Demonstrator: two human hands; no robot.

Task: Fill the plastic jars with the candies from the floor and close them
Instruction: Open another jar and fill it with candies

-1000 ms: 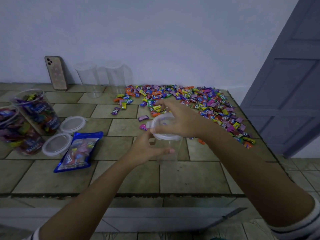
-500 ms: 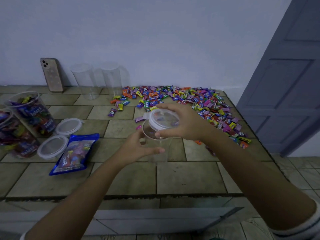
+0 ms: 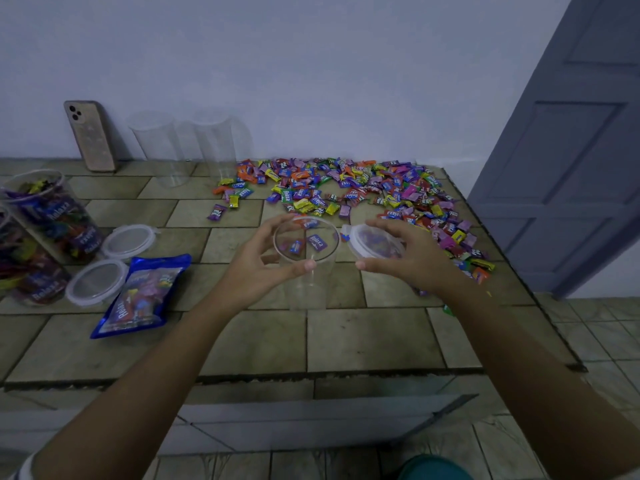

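Note:
My left hand (image 3: 258,263) grips a clear, empty plastic jar (image 3: 306,271) standing upright on the tiled platform, its mouth uncovered. My right hand (image 3: 412,256) holds the jar's clear lid (image 3: 375,242) just to the right of the jar, tilted. A wide spread of bright wrapped candies (image 3: 363,192) lies behind and to the right of both hands. Two filled jars (image 3: 52,216) stand at the far left without lids.
Two loose lids (image 3: 130,240) and a blue candy bag (image 3: 138,296) lie at the left. Two empty clear jars (image 3: 214,147) and a phone (image 3: 90,136) stand against the wall. The platform drops off at the front edge (image 3: 277,375); a grey door (image 3: 571,150) is on the right.
My right hand has lifted the lid off the jar and carried it to the right. The left hand has kept its hold on the jar.

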